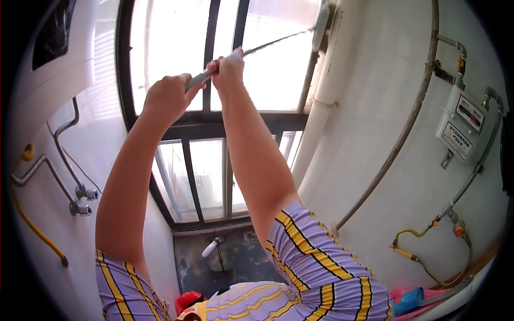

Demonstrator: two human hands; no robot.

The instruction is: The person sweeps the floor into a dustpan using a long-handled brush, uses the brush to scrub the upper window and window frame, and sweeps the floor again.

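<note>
Both my hands are raised in front of a dark-framed window (214, 125), closed round the handle of a long-handled wiper (197, 80). My left hand (167, 97) grips the thick grey-green lower end. Higher up the handle is my right hand (229, 70), wrapped round it. From there the thin pole runs up and right to a flat, pale head (321, 27) beside the window's right edge, near a white pipe. Whether the head touches the frame or the wall I cannot tell. Glare washes out the upper panes.
A white vertical pipe (320, 120) runs beside the window. On the right wall are a gas meter (461, 125) and a brown pipe (409, 128). A white appliance (67, 64), valves (81, 207) and a yellow hose (37, 230) occupy the left. Below lies a dark ledge (195, 265).
</note>
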